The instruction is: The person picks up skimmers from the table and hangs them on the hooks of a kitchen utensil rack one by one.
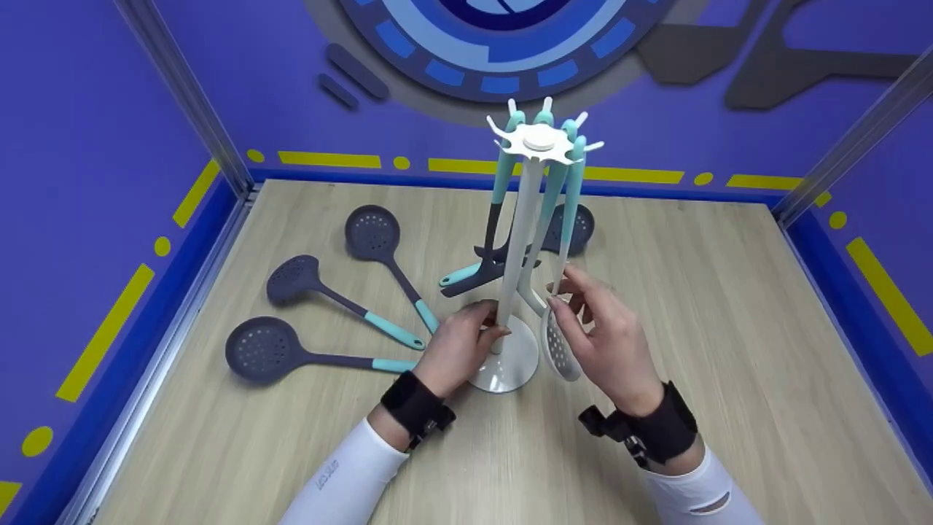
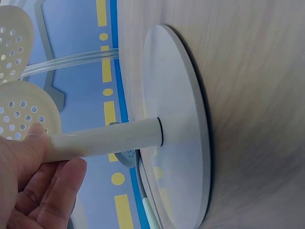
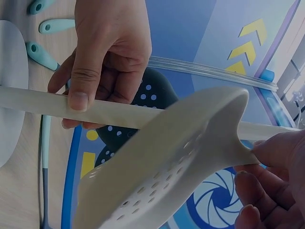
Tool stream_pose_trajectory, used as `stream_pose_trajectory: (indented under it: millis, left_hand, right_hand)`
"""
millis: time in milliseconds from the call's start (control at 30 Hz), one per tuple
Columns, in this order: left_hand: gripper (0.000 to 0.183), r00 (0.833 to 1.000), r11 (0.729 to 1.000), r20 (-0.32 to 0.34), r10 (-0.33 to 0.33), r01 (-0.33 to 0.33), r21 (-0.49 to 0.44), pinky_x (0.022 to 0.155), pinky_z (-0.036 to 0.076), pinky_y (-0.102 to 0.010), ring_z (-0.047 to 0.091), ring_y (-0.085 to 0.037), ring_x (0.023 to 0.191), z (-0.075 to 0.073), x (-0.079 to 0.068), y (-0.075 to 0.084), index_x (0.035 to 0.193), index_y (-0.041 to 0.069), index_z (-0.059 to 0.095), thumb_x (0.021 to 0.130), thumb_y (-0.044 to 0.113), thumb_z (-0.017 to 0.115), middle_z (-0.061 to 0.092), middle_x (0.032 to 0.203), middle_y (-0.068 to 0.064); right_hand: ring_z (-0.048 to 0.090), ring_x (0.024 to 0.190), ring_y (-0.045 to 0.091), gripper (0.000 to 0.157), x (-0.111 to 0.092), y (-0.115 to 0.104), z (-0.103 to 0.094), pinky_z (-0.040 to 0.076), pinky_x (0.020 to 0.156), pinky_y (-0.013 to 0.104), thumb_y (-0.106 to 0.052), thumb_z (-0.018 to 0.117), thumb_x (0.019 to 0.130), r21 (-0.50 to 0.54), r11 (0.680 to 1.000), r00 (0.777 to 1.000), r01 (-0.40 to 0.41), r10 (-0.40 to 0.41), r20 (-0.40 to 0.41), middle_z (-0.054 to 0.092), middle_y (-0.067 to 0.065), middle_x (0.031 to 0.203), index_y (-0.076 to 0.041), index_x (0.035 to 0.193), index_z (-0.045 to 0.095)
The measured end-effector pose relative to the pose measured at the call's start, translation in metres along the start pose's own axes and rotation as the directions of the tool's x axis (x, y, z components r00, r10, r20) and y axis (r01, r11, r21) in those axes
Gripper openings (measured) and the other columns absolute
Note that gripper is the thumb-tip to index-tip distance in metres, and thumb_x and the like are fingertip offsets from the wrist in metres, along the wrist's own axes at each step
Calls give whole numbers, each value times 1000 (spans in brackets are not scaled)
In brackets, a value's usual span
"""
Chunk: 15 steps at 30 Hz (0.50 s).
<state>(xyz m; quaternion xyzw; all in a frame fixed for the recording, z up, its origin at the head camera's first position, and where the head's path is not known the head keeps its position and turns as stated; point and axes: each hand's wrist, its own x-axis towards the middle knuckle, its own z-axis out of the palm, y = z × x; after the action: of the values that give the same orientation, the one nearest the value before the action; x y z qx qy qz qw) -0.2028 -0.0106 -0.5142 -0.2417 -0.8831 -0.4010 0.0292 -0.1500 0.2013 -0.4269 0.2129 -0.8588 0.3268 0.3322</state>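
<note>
A person's left grip (image 1: 458,344) holds the white stand (image 1: 520,233) low, apparently to steady it, while the right grip (image 1: 609,337) pinches a white skimmer (image 1: 560,348) hanging at the stand's right.

The table (image 1: 765,350) has a pale wood surface with fine grain. Behind it stands a purple-blue back wall (image 1: 240,73), on which a large circle (image 1: 506,42) is printed in several blues, beside grey shapes (image 1: 692,55). The left wall (image 1: 65,146) and right wall (image 1: 900,175) meet it at metal posts (image 1: 191,98). Low on the walls run yellow stripes (image 1: 329,159) and yellow dots (image 1: 401,162). The right wrist view shows also yellow arrows (image 3: 244,49).
</note>
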Motion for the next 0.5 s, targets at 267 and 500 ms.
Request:
stream_pose_trajectory:
  millis: [267,500]
  left_hand:
    - [23,1000,1000,8,-15,15,1,81,59,-29,72,-13,102,0,1,0,120,16,68,103,32,68,76,114,-2]
    - [20,1000,1000,-7,2,-2,10,81,59,-30,72,-14,101,1,1,-1,117,16,68,101,29,70,76,112,-2]
  right_hand:
    - [61,78,12,49,0,1,0,44,69,12,1,75,94,-5,1000,1000,0,0,-2,76,4,102,-4,140,62]
    - [63,79,12,51,0,3,0,46,68,15,-1,76,94,-11,1000,1000,-8,8,15,78,5,103,-5,143,60]
